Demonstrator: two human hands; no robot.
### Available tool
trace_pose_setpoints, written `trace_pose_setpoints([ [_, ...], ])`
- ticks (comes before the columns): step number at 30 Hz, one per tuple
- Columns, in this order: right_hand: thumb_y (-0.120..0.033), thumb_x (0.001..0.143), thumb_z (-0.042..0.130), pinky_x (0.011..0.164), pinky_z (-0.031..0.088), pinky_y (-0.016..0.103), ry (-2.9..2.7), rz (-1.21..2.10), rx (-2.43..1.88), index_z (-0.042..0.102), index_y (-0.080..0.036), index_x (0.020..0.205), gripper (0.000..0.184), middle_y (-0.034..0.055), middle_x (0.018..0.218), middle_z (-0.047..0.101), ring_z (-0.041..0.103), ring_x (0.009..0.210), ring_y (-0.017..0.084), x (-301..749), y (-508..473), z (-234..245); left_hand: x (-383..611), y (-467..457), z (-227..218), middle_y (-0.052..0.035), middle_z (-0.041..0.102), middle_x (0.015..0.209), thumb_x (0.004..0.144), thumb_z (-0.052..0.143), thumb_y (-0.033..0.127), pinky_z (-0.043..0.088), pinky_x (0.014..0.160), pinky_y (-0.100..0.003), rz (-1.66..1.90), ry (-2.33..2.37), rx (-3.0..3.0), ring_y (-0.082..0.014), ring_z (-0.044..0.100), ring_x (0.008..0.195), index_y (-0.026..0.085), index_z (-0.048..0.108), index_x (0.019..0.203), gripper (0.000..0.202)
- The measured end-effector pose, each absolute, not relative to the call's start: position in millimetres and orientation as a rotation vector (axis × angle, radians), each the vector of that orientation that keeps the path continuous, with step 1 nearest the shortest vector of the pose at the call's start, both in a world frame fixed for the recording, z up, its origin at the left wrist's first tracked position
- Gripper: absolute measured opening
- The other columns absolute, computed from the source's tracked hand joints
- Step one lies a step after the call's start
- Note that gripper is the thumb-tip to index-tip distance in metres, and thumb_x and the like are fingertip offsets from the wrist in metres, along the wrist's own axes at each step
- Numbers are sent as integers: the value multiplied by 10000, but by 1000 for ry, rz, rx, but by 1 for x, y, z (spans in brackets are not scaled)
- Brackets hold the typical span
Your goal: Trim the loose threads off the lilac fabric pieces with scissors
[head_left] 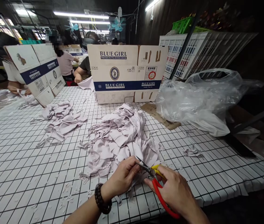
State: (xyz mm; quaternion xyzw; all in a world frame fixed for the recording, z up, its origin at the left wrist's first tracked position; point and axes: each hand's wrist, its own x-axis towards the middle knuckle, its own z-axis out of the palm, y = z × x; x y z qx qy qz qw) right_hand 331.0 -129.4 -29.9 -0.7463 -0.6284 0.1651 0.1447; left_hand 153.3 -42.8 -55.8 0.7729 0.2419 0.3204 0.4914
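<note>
My right hand [174,186] grips a pair of scissors [162,196] with one red and one yellow handle. The blades stand slightly apart and point up and left, at the fingertips of my left hand [126,174]. That hand, with a dark beaded bracelet [102,199] at its wrist, pinches a pale pink cloth piece, partly hidden by the fingers. Just beyond both hands lies a big heap of pale pink cloth pieces [120,133]. A smaller pile of the same cloth [62,119] rests to its left.
A white tablecloth with black grid lines [24,161] carries small cloth scraps [68,188]. Behind the heap stand two cardboard boxes [113,74] [38,71]. A clear plastic bag [197,96] and brown cardboard [161,116] lie at right, near white crates [188,53]. Other people work across the table.
</note>
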Motion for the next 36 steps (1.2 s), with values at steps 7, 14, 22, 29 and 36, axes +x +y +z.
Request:
trace_pose_setpoints([
  [7,-410,760,632,514,360,228,-1842,383,-2109,443,-235,643,283,-38,601,566,499,537,138,332,-130,-35,153,-43,-55,-15,532,769,994,390,326,390,702,-248,736,596,1774,-139,487,726,163,550,804,297],
  [14,-406,742,644,478,301,219,-1848,329,-2018,391,-228,594,343,-56,519,458,403,477,114,336,-127,-48,152,-44,-57,-14,526,761,977,417,411,396,657,-232,717,585,1627,-130,470,701,158,564,804,340],
  [22,-422,734,670,444,278,218,-1554,696,-1791,335,-230,551,427,-72,517,323,316,481,101,343,-121,-52,149,-46,-56,13,492,670,917,498,525,356,530,-210,679,623,1394,-94,423,560,147,588,808,404],
  [29,-404,756,671,569,459,266,-1260,837,-1663,550,-215,811,231,-17,654,585,531,579,149,365,-88,-67,82,-33,-42,-4,541,686,858,654,406,418,510,-184,1040,631,1194,-90,484,566,142,656,779,276],
  [36,-401,739,697,690,497,305,-1419,1000,-1572,625,-176,951,318,24,813,640,608,720,180,324,-52,-78,8,-15,-27,-10,604,716,739,777,309,482,513,-192,1485,802,929,-94,534,557,140,662,764,206],
])
